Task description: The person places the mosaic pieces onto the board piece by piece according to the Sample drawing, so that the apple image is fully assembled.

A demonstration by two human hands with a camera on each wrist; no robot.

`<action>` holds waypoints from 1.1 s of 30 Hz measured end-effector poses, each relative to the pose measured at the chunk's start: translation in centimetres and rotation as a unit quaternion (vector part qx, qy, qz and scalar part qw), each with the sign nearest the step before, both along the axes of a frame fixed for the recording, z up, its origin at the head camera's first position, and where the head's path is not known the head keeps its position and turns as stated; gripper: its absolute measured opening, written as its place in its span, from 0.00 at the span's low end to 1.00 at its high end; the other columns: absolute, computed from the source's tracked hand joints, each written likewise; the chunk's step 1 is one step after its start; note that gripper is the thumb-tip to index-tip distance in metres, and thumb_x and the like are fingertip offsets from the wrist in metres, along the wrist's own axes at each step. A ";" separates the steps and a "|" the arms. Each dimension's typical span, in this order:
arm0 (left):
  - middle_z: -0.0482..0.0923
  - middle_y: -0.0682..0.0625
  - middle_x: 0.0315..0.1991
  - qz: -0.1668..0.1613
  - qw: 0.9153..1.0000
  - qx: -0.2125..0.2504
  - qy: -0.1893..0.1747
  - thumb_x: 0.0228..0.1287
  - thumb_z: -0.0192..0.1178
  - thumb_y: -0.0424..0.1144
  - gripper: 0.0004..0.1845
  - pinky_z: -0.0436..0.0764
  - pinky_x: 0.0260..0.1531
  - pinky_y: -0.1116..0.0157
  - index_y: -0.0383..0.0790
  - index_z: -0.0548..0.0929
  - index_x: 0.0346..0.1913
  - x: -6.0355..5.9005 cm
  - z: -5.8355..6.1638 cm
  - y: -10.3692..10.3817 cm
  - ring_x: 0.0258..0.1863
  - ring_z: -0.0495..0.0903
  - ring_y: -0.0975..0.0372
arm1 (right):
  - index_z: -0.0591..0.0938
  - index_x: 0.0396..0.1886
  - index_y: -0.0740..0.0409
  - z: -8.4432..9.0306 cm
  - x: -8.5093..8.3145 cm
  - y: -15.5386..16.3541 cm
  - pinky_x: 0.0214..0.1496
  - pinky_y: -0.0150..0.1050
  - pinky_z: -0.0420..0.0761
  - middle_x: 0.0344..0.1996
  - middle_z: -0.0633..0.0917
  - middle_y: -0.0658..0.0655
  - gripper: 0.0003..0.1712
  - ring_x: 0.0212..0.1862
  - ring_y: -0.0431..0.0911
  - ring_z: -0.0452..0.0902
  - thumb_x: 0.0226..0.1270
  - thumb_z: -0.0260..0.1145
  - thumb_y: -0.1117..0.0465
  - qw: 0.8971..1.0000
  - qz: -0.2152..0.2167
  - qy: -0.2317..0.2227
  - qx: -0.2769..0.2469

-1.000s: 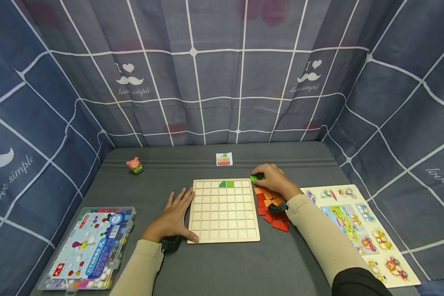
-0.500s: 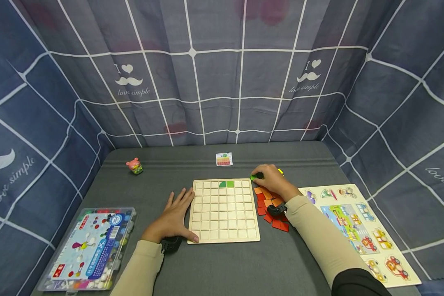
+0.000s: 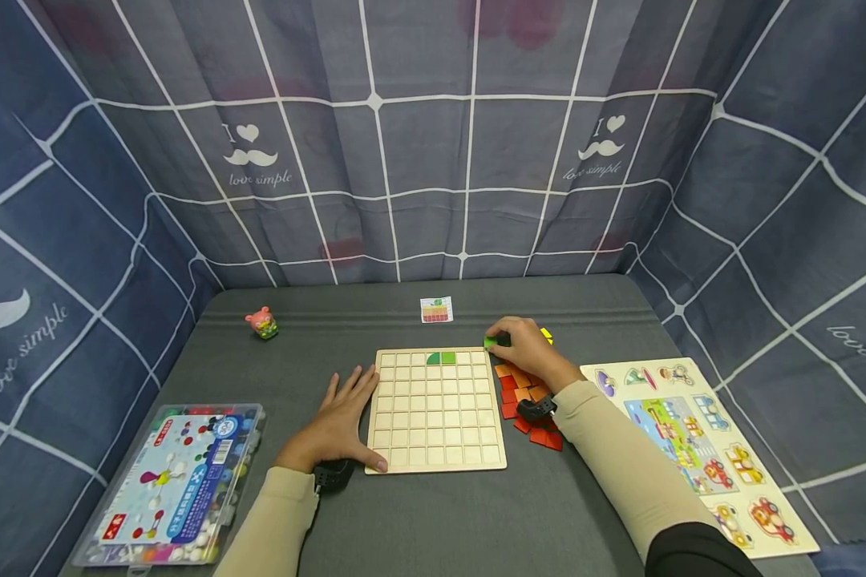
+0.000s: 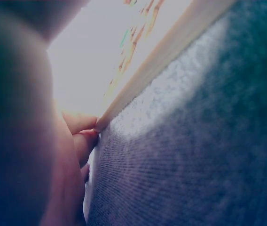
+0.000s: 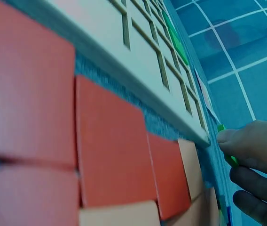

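The right hand point(image 3: 528, 346) pinches a small green tile point(image 3: 490, 343) between thumb and fingertips, just off the far right corner of the wooden grid board point(image 3: 436, 409). In the right wrist view the green tile point(image 5: 227, 150) shows as a thin sliver at the fingertips point(image 5: 230, 136), held by its edges. It looks like a thin, stiff, light piece, probably painted wood and a little slick, so an edge pinch seems the sound hold, leaving the flat faces free to drop into a cell.

The left hand point(image 3: 342, 421) lies flat with fingers straight, touching the near left edge of the board and steadying it; the left wrist view shows fingertips point(image 4: 79, 125) against the board's rim.

On the board, two green pieces point(image 3: 442, 358) sit in the far row; the other cells are open, each walled by a thin raised rib that a tile must clear. Right of the board lies a heap of red and orange tiles point(image 3: 527, 397), close under the right wrist. A yellow piece point(image 3: 546, 334) lies just beyond the right hand. The grey mat point(image 3: 433, 521) gives free room on the board's near side.
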State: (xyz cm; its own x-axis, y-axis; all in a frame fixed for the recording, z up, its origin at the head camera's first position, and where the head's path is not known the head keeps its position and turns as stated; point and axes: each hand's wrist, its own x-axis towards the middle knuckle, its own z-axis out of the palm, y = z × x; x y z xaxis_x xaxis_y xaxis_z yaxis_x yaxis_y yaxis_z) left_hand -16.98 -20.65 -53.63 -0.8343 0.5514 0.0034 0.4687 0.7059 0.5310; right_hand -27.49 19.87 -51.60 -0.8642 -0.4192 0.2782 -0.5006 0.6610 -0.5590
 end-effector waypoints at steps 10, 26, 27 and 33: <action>0.41 0.42 0.85 0.001 1.000 0.001 -0.002 0.25 0.81 0.78 0.87 0.27 0.75 0.38 0.36 0.48 0.86 0.0 0.2 0.0 0.83 0.38 0.45 | 0.91 0.49 0.58 0.4 0.1 -1.4 0.58 0.49 0.83 0.50 0.88 0.56 0.13 0.53 0.52 0.84 0.66 0.80 0.63 1.000 0.005 -0.017 0.008; 0.41 0.41 0.85 -0.003 1.000 0.002 0.001 0.25 0.82 0.77 0.87 0.28 0.74 0.37 0.35 0.49 0.85 0.0 0.2 0.0 0.83 0.39 0.43 | 0.90 0.49 0.60 0.0 1.1 -4.3 0.51 0.39 0.86 0.47 0.88 0.55 0.12 0.48 0.47 0.87 0.66 0.79 0.66 0.997 0.070 -0.009 -0.031; 0.41 0.41 0.85 -0.003 1.000 0.002 0.001 0.25 0.82 0.77 0.87 0.28 0.74 0.37 0.35 0.49 0.86 0.0 0.2 0.0 0.83 0.39 0.43 | 0.90 0.48 0.60 0.0 1.2 -4.5 0.50 0.38 0.86 0.47 0.88 0.55 0.12 0.47 0.47 0.87 0.66 0.79 0.66 0.997 0.073 -0.006 -0.035; 0.41 0.41 0.85 -0.003 1.000 0.005 0.001 0.25 0.82 0.77 0.87 0.27 0.74 0.37 0.35 0.49 0.85 0.0 0.1 -0.1 0.83 0.39 0.43 | 0.90 0.49 0.59 0.0 1.9 -5.8 0.48 0.37 0.86 0.47 0.89 0.53 0.13 0.47 0.45 0.86 0.67 0.79 0.65 0.996 0.083 0.000 -0.026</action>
